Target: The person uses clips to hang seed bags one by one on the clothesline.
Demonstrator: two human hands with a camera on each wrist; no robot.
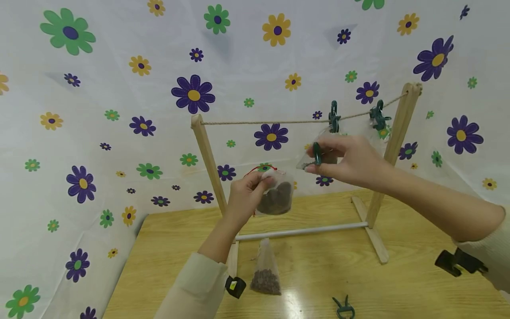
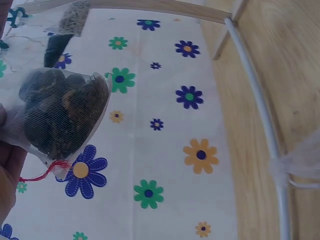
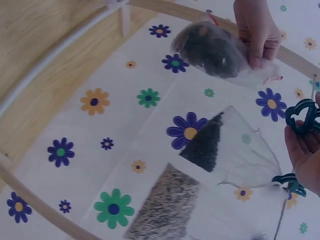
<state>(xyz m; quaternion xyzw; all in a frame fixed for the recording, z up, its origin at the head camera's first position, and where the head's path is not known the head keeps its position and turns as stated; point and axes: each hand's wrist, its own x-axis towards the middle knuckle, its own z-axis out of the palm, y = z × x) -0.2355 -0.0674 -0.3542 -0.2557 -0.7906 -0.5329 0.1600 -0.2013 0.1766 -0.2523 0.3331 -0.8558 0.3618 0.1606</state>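
My left hand (image 1: 249,190) pinches the top of a white mesh drawstring bag (image 1: 276,197) that has dark, chunky contents and a red string. The bag hangs in the air below the rope (image 1: 263,122), apart from it. To its right, my right hand (image 1: 352,159) holds a dark green plastic clip (image 1: 317,153) between thumb and fingers. Two more green clips sit on the rope, one near the middle right (image 1: 334,117) and one by the right post. From them hang a bag with black grains (image 3: 205,145) and a bag with pale, seed-like pieces (image 3: 165,202).
The rope runs between two wooden posts (image 1: 209,164) joined low down by a pale rod (image 1: 303,231). On the wooden table (image 1: 171,257) lie a bag of brown bits (image 1: 266,270) and another green clip (image 1: 345,309). A flower-printed cloth (image 1: 159,97) stands behind.
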